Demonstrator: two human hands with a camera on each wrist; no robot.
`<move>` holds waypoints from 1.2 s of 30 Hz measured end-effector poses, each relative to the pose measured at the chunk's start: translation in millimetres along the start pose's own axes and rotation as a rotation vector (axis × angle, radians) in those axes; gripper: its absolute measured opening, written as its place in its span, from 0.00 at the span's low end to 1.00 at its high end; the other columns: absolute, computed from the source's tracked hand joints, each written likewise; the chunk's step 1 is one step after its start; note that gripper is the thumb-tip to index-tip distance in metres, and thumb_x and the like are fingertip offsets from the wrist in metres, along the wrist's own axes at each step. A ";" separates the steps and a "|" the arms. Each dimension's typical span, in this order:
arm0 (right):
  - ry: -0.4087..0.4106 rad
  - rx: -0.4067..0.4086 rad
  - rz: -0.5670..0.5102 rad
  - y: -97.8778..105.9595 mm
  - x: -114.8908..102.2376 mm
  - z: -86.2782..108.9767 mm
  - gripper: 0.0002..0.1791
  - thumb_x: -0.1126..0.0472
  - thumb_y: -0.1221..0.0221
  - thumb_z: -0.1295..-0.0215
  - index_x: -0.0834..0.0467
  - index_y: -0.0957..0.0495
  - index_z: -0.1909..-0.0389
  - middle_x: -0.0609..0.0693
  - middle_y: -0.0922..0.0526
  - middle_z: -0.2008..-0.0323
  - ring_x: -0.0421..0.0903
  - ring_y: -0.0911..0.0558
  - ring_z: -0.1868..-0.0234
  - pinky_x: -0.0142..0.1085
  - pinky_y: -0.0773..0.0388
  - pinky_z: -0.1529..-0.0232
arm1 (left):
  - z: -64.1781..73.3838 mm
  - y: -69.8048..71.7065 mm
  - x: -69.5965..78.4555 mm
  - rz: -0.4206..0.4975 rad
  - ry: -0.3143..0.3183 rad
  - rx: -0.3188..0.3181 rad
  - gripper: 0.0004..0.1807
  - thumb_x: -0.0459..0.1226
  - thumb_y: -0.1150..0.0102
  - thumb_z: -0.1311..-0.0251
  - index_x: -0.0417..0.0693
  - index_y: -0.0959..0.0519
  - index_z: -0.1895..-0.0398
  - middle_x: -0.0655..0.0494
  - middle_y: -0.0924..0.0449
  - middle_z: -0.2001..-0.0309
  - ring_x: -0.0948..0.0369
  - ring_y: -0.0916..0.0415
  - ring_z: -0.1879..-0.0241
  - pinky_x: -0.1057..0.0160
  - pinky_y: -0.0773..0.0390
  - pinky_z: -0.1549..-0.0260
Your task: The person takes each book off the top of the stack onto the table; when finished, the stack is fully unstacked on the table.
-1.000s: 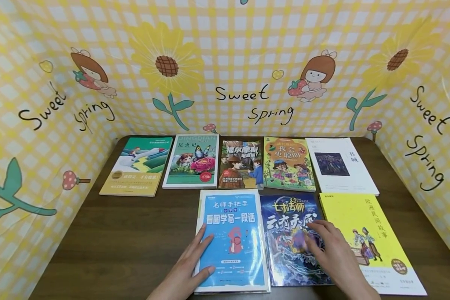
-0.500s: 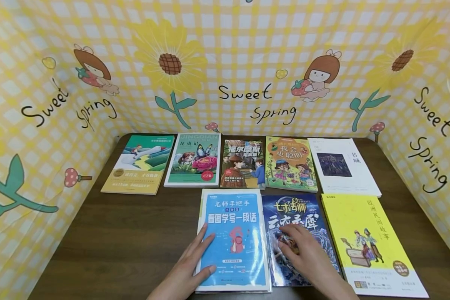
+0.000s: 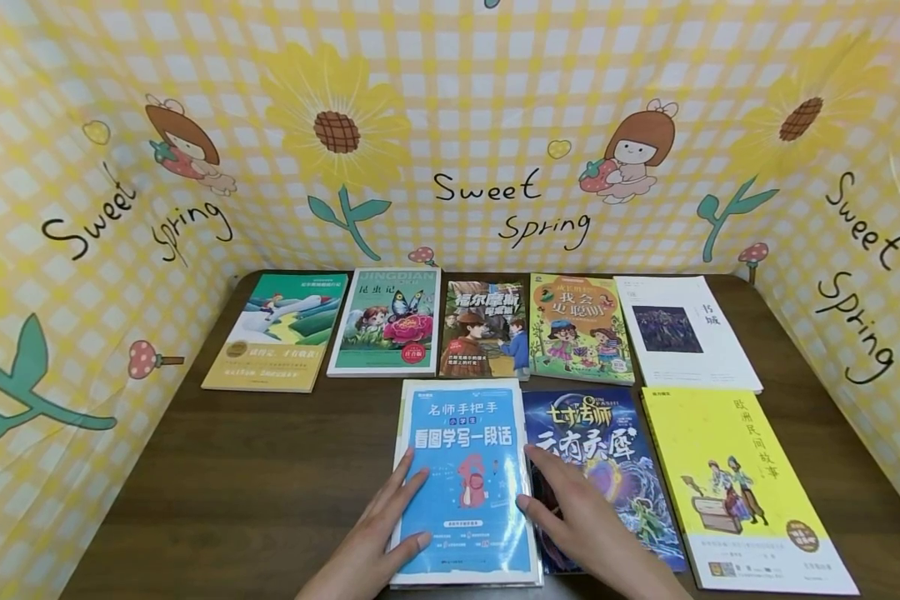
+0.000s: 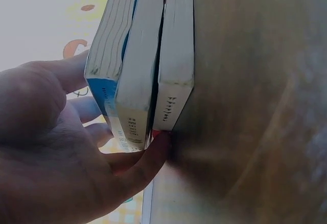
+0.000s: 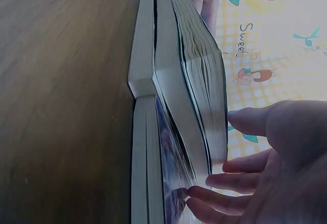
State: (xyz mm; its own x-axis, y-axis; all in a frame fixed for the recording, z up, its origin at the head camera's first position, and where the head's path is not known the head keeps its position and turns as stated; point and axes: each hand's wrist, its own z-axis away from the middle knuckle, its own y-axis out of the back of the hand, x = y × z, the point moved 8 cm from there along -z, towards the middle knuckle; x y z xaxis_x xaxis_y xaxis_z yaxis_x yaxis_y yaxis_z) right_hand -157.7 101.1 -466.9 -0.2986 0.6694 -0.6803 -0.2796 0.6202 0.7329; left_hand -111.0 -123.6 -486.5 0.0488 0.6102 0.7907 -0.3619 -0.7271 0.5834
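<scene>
Left hand (image 3: 375, 535) laid along the left side of a blue book (image 3: 465, 475), fingers extended and slightly parted, thumb flat on the cover; right hand (image 3: 581, 518) set at the opposite edge, loosely spread, fingertips brought against it above a dark blue book (image 3: 622, 458). Neither of the hands is closed in a grip. From the head view mostly one cover is seen; in the left wrist view three stacked volumes are revealed, the blue one uppermost, then a middle book (image 4: 140, 45), then a lowest book (image 4: 176, 35) flat on the counter (image 3: 217, 500), its spine touched by one left fingertip. In the right wrist view, the upper two are seen overhanging the dark blue cover, a thing hidden from above. Page edges: wavy and loosely layered in the top volume, smoother and denser below, with a thin dark gap between the lower two. Blue cover glossy, white-bordered; spines pale and square-cornered, their print too small to be read. Farther right, a yellow book (image 3: 742, 475) is placed at a slant, smooth-faced. Beyond, five thin rectangular paperbacks (image 3: 386, 325) are ranged in a row on dark, grained wood, backed by creased checked cloth (image 3: 487, 108) printed with sunflowers.
</scene>
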 end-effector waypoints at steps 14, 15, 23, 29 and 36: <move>-0.007 -0.034 -0.024 -4.0 -0.6 -0.9 0.37 0.45 0.44 0.32 0.58 0.41 0.28 0.59 0.33 0.33 0.60 0.34 0.34 0.59 0.35 0.40 | 0.6 -0.6 -0.8 0.023 0.051 -0.012 0.39 0.53 0.43 0.37 0.58 0.45 0.25 0.57 0.66 0.22 0.41 0.59 0.27 0.31 0.43 0.41; -0.008 -0.036 -0.027 -4.1 -0.8 -1.2 0.37 0.46 0.43 0.32 0.58 0.41 0.28 0.59 0.33 0.33 0.61 0.34 0.34 0.60 0.35 0.40 | 0.7 -0.5 -0.5 0.025 0.047 -0.012 0.39 0.52 0.43 0.36 0.57 0.45 0.25 0.57 0.66 0.22 0.41 0.59 0.27 0.31 0.43 0.41; -0.035 -0.044 -0.033 -5.0 -1.5 -1.9 0.38 0.46 0.42 0.33 0.58 0.42 0.28 0.59 0.35 0.32 0.61 0.36 0.32 0.61 0.38 0.38 | 0.8 0.5 1.2 0.051 0.018 -0.024 0.38 0.50 0.44 0.34 0.55 0.46 0.25 0.55 0.68 0.22 0.41 0.60 0.27 0.33 0.44 0.40; -0.050 -0.039 -0.015 -5.5 -1.6 -3.2 0.39 0.43 0.42 0.34 0.56 0.42 0.28 0.59 0.36 0.31 0.62 0.37 0.32 0.63 0.41 0.38 | 1.0 0.8 1.6 0.056 0.015 -0.031 0.38 0.49 0.44 0.34 0.54 0.47 0.25 0.54 0.69 0.22 0.41 0.61 0.27 0.33 0.44 0.39; -0.057 -0.040 -0.004 -6.3 -1.2 -4.1 0.40 0.42 0.40 0.36 0.56 0.41 0.28 0.59 0.35 0.32 0.62 0.35 0.33 0.62 0.39 0.38 | 1.5 1.2 1.4 0.056 0.006 -0.038 0.36 0.49 0.46 0.33 0.55 0.46 0.25 0.54 0.70 0.22 0.41 0.62 0.26 0.33 0.44 0.39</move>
State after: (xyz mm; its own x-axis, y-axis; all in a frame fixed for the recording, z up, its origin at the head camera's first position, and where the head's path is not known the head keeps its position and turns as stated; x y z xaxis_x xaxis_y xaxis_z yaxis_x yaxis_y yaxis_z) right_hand -159.4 94.7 -470.7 -0.2451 0.6899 -0.6811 -0.3172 0.6068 0.7288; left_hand -109.9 -124.1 -484.4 0.0213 0.5708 0.8208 -0.3991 -0.7479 0.5305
